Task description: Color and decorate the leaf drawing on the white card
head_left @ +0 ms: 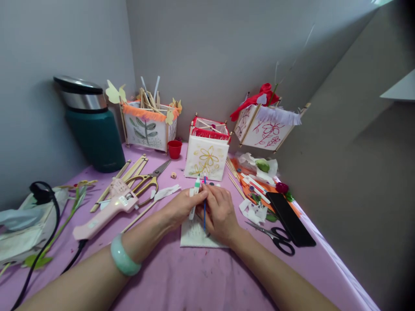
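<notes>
Gripping a green-ended marker (197, 183) in the left hand (181, 207) and a thin blue brush (205, 211) in the right hand (223, 212), the person has both hands closed and meeting above a white square (188, 239). The brush stands nearly upright, metal end toward the back.

The drawing work looks well along. The orange-fringed box (147, 131) carries a leafy sprig, the pale-fringed box (267, 134) red flowers, and both seem decorated. A flower panel (207, 156) in yellow stands against the red-fringed box (211, 134); whether it is fixed there cannot be told. The white square shows only faint grey marks, partly hidden by the hands, so any colouring there is probably left to do.

The surface (162, 280) wears a lilac cover. On its left lie a pink glue gun (106, 214), gold-handled scissors (147, 179) and sticks (110, 185), with a teal bottle (94, 138) behind. A red cup (175, 149) stands near the middle. Paper scraps (254, 212), black-handled scissors (275, 239) and a black slab (290, 218) crowd the right. Plain grey walls (194, 52) enclose the corner.
</notes>
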The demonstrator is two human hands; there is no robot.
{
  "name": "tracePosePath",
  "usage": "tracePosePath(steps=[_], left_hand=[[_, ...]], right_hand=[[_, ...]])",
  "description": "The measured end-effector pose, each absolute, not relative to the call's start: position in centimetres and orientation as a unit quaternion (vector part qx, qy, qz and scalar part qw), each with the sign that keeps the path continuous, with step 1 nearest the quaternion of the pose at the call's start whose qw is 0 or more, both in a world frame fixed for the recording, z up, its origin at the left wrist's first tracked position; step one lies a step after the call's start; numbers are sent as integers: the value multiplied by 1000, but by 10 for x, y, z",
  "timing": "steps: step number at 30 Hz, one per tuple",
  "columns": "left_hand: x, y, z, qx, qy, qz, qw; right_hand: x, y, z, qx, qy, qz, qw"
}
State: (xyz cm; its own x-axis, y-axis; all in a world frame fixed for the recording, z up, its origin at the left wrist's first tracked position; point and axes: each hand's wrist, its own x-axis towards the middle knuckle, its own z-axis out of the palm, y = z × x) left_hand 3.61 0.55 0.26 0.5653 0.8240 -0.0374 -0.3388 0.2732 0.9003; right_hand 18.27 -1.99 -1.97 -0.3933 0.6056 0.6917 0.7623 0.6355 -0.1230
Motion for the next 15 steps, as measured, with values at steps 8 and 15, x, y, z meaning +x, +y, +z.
tracePosePath(steps=[8,15], left_hand=[[33,9,6,513,271,366,728],[25,18,15,504,368,392,676]], right_hand=[[198,-17,-16,-356,-850,-62,383],[225,-18,-3,-372,-791,-85,479]])
